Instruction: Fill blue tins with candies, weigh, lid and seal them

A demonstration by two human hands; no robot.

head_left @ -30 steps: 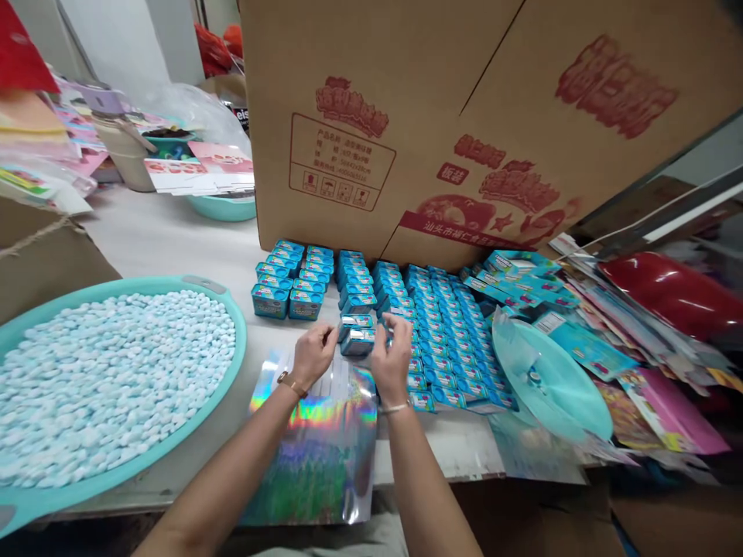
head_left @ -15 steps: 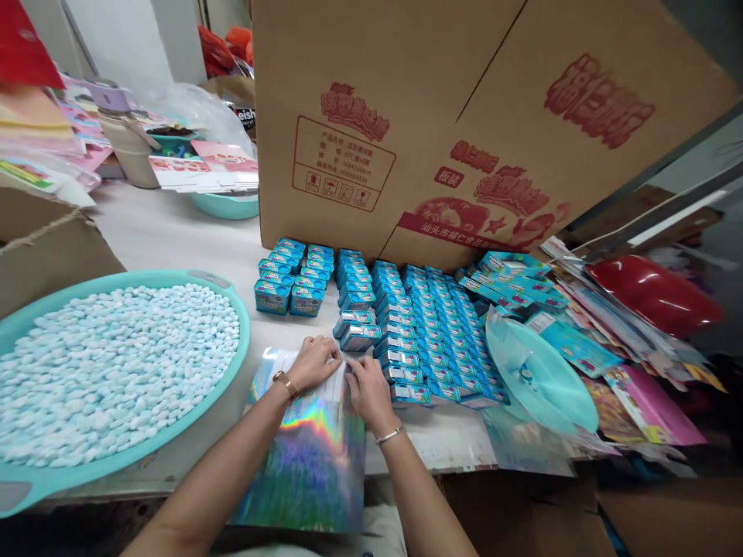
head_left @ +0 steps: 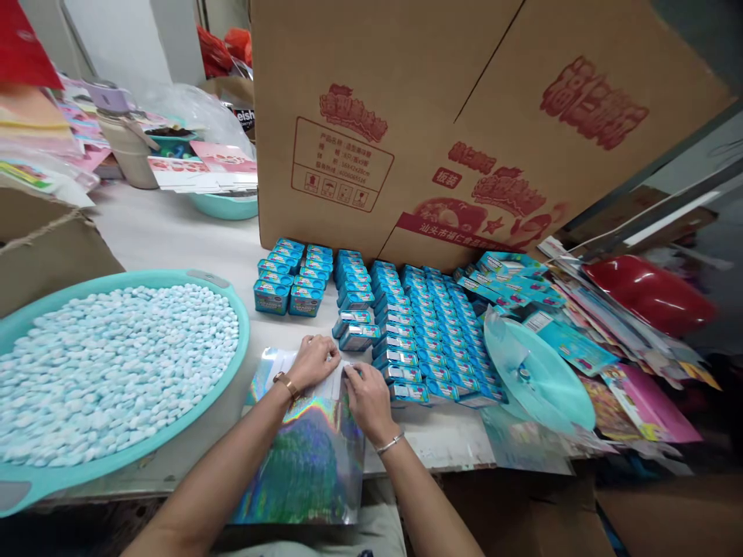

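A shiny rainbow-coloured sheet [head_left: 307, 480] lies at the table's front edge and hangs over it, with a whitish sheet [head_left: 332, 384] on its upper part. My left hand [head_left: 316, 360] rests on the whitish sheet, fingers curled and pressed together at its top edge. Thumb and forefinger of my right hand [head_left: 370, 396] pinch close by, at the upper right corner. What lies between the fingers of either hand is too small to make out. Just beyond them, two small blue boxes [head_left: 360, 337] stand beside long rows of similar blue boxes [head_left: 400, 343].
A turquoise basin [head_left: 244, 325] full of pale blue candies stands at left. Behind the rows rises a large cardboard carton [head_left: 360, 39]. At right are a turquoise tray [head_left: 557, 387] with clear plastic and stacked printed cards [head_left: 615, 317]. A bottle [head_left: 124, 147] stands at the back left.
My right hand has shifted very slightly down, its fingers still at the sheet's corner. The left hand stays almost in place. The rainbow sheet's reflections have changed.
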